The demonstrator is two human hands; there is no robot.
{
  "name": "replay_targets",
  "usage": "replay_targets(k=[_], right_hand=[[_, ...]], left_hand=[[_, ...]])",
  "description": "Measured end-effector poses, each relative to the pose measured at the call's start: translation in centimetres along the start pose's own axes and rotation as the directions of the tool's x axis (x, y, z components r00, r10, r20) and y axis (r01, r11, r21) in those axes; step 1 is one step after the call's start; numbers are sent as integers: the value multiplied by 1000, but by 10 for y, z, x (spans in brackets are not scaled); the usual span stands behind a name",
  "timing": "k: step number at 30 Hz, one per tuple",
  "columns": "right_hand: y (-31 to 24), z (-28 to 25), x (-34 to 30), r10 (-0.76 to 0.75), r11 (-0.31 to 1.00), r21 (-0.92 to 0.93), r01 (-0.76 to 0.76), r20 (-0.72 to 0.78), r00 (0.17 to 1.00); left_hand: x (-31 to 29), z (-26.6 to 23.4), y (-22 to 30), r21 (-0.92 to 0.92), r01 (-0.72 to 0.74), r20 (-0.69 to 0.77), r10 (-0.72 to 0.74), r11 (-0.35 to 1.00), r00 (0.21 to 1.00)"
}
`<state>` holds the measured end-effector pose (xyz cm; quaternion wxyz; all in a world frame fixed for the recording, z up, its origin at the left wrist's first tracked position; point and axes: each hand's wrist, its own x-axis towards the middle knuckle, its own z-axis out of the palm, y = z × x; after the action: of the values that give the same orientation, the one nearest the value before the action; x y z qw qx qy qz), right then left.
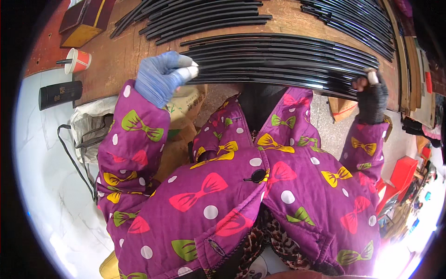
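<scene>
A row of thin, glossy black strips (pixel 278 58) lies side by side along the near edge of the table, running left to right. My left hand (pixel 162 76), in a blue glove with white-wrapped fingertips, is closed in a pinch at the left end of a black strip nearest me. At the other end my right hand (pixel 373 95), in a dark glove with a white wrap on one finger, is closed on the same side of the row. The strip seems to span both hands. Neighbouring strips partly hide exactly which ones my fingertips grip.
More black strips lie in a pile (pixel 204 21) at the far left and another pile (pixel 353 23) at the far right. A wooden box (pixel 86 23), a red-and-white paper cup (pixel 80 61) and a black case (pixel 60 95) stand at the left. A bag (pixel 93 128) hangs below the table edge.
</scene>
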<state>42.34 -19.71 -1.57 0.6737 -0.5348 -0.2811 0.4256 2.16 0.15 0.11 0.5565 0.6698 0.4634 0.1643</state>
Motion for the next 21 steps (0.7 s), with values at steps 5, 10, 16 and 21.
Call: replay_targets(k=[5, 10, 16, 21], right_hand=[[-11, -29, 6, -14, 1000, -14, 16, 131, 991], [-7, -1, -1, -15, 1000, -9, 14, -12, 1000], [-11, -29, -6, -49, 998, -34, 48, -52, 997], [-26, -126, 3, -33, 999, 15, 36, -160, 987]], left_hand=[[2, 3, -6, 21, -57, 74, 55, 998, 996], [8, 9, -2, 4, -27, 57, 27, 1000, 998], [6, -5, -5, -39, 43, 52, -41, 998, 998], [3, -31, -25, -41, 95, 6, -95, 995, 995]])
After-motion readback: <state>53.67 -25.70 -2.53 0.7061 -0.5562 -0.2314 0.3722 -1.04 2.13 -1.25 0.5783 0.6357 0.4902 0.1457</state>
